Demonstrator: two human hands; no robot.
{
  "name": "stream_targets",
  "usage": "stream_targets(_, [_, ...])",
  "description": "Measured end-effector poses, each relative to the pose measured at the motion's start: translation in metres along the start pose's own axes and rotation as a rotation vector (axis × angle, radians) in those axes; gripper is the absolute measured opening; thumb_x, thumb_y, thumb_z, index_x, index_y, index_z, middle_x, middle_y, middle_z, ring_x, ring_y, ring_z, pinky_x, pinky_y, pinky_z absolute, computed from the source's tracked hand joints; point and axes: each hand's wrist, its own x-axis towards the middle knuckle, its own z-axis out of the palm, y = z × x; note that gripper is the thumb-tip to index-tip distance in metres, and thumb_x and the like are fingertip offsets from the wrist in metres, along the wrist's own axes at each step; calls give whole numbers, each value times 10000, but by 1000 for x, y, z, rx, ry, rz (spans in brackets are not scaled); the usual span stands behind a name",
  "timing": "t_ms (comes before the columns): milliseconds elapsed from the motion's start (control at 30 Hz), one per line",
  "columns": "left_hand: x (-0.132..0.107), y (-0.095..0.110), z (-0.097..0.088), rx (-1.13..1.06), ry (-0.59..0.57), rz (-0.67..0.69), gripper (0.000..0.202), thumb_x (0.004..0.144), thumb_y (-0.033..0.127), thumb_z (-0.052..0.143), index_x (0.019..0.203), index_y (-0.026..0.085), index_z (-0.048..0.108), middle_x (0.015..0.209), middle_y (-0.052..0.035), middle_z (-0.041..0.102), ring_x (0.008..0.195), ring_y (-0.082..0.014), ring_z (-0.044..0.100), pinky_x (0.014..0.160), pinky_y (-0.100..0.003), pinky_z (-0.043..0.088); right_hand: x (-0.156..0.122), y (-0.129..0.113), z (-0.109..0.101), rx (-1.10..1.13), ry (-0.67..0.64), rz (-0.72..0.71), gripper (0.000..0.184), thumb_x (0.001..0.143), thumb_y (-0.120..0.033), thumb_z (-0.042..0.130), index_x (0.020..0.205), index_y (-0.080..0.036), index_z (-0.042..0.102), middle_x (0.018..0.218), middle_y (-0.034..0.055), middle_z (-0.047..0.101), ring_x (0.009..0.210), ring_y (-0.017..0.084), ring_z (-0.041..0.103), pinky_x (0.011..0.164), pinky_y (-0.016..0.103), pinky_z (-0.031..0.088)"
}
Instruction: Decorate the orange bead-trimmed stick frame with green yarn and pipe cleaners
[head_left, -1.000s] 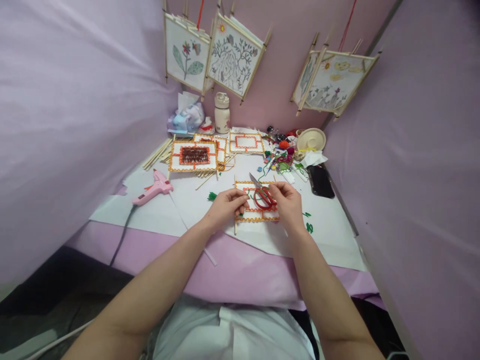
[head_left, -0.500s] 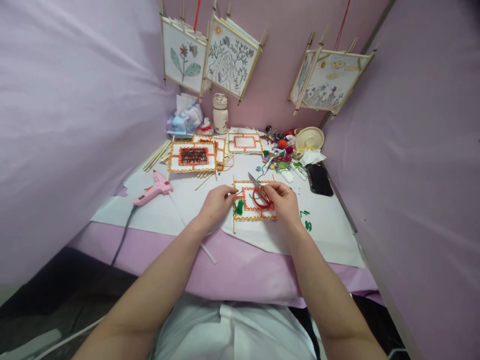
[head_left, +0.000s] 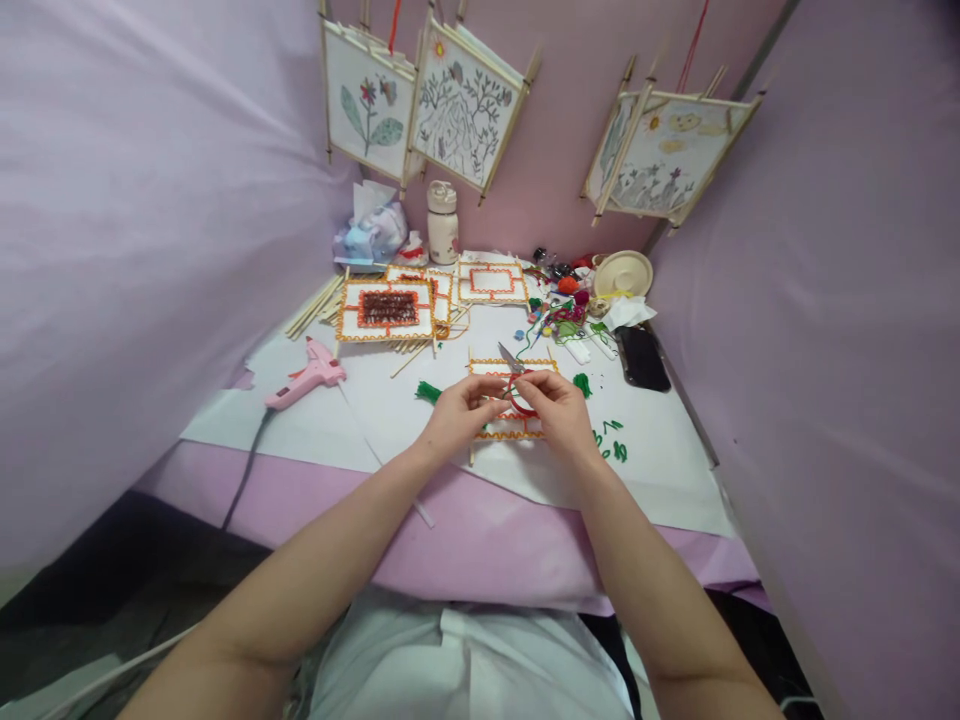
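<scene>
Above the far side of my table (head_left: 667,480), I see a flower drawing (head_left: 366,110) and a branching drawing (head_left: 465,118) hanging close together in stick frames on the left, with a sunny garden drawing (head_left: 651,160) hung well apart on the right. Beneath the left pair, a cream bottle (head_left: 442,225) stands upright near a bluish tissue pack (head_left: 370,238). On my right I have a dark phone (head_left: 643,358) lying near a crumpled white tissue (head_left: 630,313) and a round cream dish (head_left: 624,273), with lilac cloth (head_left: 817,330) rising beyond.
</scene>
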Motion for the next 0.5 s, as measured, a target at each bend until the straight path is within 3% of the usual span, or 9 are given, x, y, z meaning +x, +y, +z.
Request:
stream_targets(133, [1, -4, 1, 36, 75, -7, 186, 717, 316, 711, 805, 153, 698, 767, -33, 690, 698, -140, 601, 667, -265, 470, -1, -2, 0, -33, 24, -4, 163, 742, -376, 722, 784, -219, 702, 741, 1, 654, 701, 146, 560, 659, 278, 432])
stream_targets(233, [1, -5, -1, 70, 137, -2, 193, 719, 310, 704, 840, 160, 705, 756, -25, 683, 669, -134, 581, 641, -261, 453, -2, -2, 0, -114, 22, -59, 152, 781, -361, 689, 807, -213, 706, 768, 13, 663, 700, 154, 567, 668, 295, 443])
stream_targets(400, [1, -9, -3, 171, 208, 76, 188, 752, 308, 677, 875, 165, 679, 762, -18, 677, 661, -133, 587, 636, -258, 458, -5, 3, 1, -513, 74, -413, 105, 863, -260, 613, 813, -214, 694, 835, 34, 645, 836, 184, 577, 775, 336, 441])
stream_targets(500, [0, -10, -4, 305, 239, 143, 150, 783, 297, 647, 861, 174, 681, 770, -20, 684, 663, -136, 592, 659, -264, 464, -6, 6, 2, -665, 113, -511, 103, 876, -236, 604, 797, -213, 664, 817, 30, 632, 858, 192, 562, 808, 351, 424])
